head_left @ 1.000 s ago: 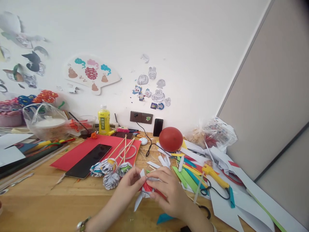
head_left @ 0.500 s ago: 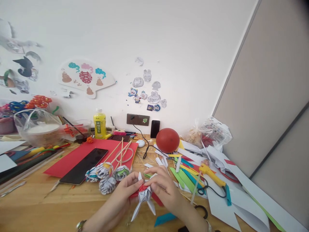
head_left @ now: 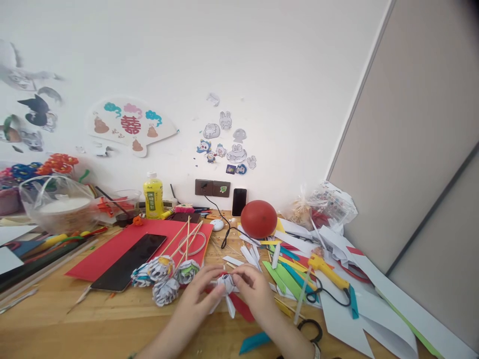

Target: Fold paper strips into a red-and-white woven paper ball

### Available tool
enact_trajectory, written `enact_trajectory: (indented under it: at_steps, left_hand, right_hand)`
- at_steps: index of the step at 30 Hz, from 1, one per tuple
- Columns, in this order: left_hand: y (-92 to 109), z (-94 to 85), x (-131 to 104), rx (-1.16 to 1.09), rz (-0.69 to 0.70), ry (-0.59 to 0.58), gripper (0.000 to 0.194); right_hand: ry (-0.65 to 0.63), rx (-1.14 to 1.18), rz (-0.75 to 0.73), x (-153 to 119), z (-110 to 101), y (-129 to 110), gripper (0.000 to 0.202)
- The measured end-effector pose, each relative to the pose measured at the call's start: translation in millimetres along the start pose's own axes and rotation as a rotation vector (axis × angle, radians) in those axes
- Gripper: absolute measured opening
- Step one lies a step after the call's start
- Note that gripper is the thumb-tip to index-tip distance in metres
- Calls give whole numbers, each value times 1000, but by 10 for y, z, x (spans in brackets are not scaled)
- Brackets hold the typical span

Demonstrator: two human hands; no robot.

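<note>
Between my two hands, above the table's front middle, is a folded paper flower (head_left: pixel 226 286), white with a bit of red and pointed paper ends hanging down. My left hand (head_left: pixel 200 295) grips it from the left, thumb across its front. From the other side my right hand (head_left: pixel 253 290) pinches its upper right edge with thumb and fingertips. Beneath it lies a red paper strip (head_left: pixel 241 306). Just left of my hands rest several finished-looking paper flowers (head_left: pixel 165 290) on wooden sticks (head_left: pixel 186 239).
A black phone (head_left: pixel 129 262) lies on red paper (head_left: pixel 86 257). Behind stand a yellow bottle (head_left: pixel 153 197), a red balloon (head_left: pixel 259 219) and an upright phone (head_left: pixel 239 202). To the right are green paper strips (head_left: pixel 286 279), a yellow glue gun (head_left: pixel 329 271), scissors (head_left: pixel 310 329) and white sheets (head_left: pixel 374 314).
The paper flower has turned in my hands, so its red part and pointed ends show less. My left thumb has moved onto its front, and my right fingers have closed in at the top.
</note>
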State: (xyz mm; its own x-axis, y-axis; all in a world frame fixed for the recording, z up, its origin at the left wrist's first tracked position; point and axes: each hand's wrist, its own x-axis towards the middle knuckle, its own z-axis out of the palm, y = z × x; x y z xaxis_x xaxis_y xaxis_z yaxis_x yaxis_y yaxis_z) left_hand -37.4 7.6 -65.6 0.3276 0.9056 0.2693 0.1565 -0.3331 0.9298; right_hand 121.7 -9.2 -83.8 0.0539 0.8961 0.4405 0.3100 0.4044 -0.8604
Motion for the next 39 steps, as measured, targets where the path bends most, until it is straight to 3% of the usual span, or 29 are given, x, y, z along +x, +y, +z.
enact_trajectory:
  at_steps: [7,14,17,21,24,27,30,35,39]
  left_hand:
    - [-89,66,-44,208,202,77,21]
    - [-95,58,-33,140,186,188,22]
    - [-80,46,-25,-46,119,152,33]
    - [-50,-2,32,-336,-85,228,43]
    - [-42,-18,76,-439,-218,202,50]
    - [-41,-6,86,-476,-254,155,47]
    - [-31,-16,79,-351,-188,179,39]
    - [14,-91,70,21,-61,219,28]
    - [47,-86,41,177,41,157,18]
  right_hand:
    - [52,-38,-14,-74,43,-119,10]
    - [57,380,92,-55,87,6,33]
    - [73,443,109,-27,67,17,31]
    - [116,498,156,15,13,-12,32]
    - [149,521,164,35,14,-10,31]
    - [125,578,134,27,65,22,28]
    - [107,567,77,-6,111,55,21]
    - [54,333,29,-71,52,24,15]
    - [150,5,-127,-101,-25,-101,24]
